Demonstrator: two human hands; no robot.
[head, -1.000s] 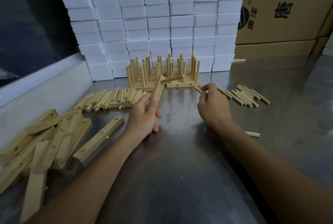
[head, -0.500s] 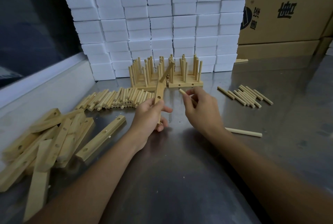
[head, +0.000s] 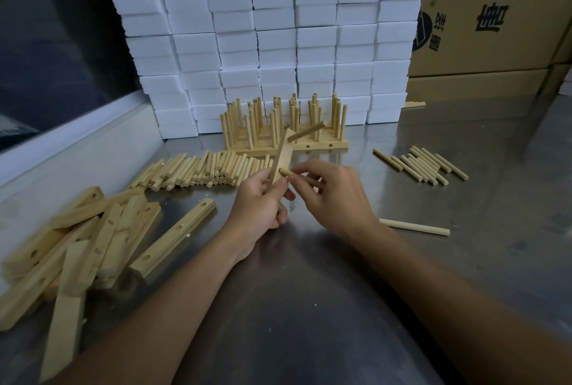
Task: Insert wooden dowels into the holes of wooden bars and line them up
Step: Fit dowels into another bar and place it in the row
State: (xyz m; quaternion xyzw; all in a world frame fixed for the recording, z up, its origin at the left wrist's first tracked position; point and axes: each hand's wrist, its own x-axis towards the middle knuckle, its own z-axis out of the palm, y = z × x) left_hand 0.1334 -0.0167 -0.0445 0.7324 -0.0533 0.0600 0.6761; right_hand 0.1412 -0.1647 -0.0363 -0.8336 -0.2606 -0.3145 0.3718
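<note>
Brushed steel tabletop (head: 309, 307), stacked white foam blocks (head: 278, 28) along the far wall, brown cardboard cartons (head: 495, 13) far right.

Left hand (head: 258, 203) grips a pale wooden bar (head: 281, 160) round its lower end, bar held nearly upright above the tabletop. One wooden dowel (head: 306, 131) already sits in its upper hole, sticking out to the right. Right hand (head: 332, 191) pinches a second short round wooden dowel (head: 286, 172), tip right at the middle hole. Can't tell if it has entered yet.

Finished bars with upright dowels (head: 284, 124) lined up at the far centre, just in front of the foam. Loose dowel row (head: 198, 169) left of centre, small dowel bunch (head: 424, 164) on the right, single stray dowel (head: 414, 226) near the right wrist. Pile of undrilled-side-up spare bars (head: 80, 239) near left.

Handling, my read: everything light, stiff, dry wood, not slippery. Dowels are thin, so side load could snap or jam them; push along the axis. Pinch the dowel close to the entering end for alignment, then shift back to press home. Hold the bar low, clear of the holes, as now. Fit probably snug, so a slight twist should help.
</note>
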